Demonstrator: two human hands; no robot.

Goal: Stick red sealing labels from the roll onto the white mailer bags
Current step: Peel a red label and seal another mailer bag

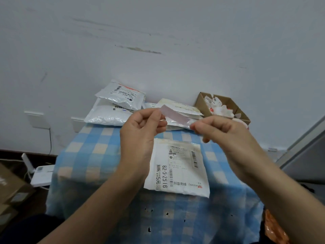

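A pale pink label strip (173, 114) is stretched in the air between both hands. My left hand (140, 131) pinches its left end; my right hand (221, 131) pinches its right end. Its pale back side faces me. Below the hands, a white mailer bag (177, 168) with a printed shipping label lies flat on the blue checked tablecloth (98, 155). More white mailer bags (114, 106) are piled at the table's far left, against the wall. The label roll is not visible.
A brown cardboard box (226, 106) holding crumpled white and red paper scraps stands at the far right of the table. A few flat mailers (181, 107) lie behind the hands. On the floor at the left are a white router (40, 175) and cardboard boxes (10, 187).
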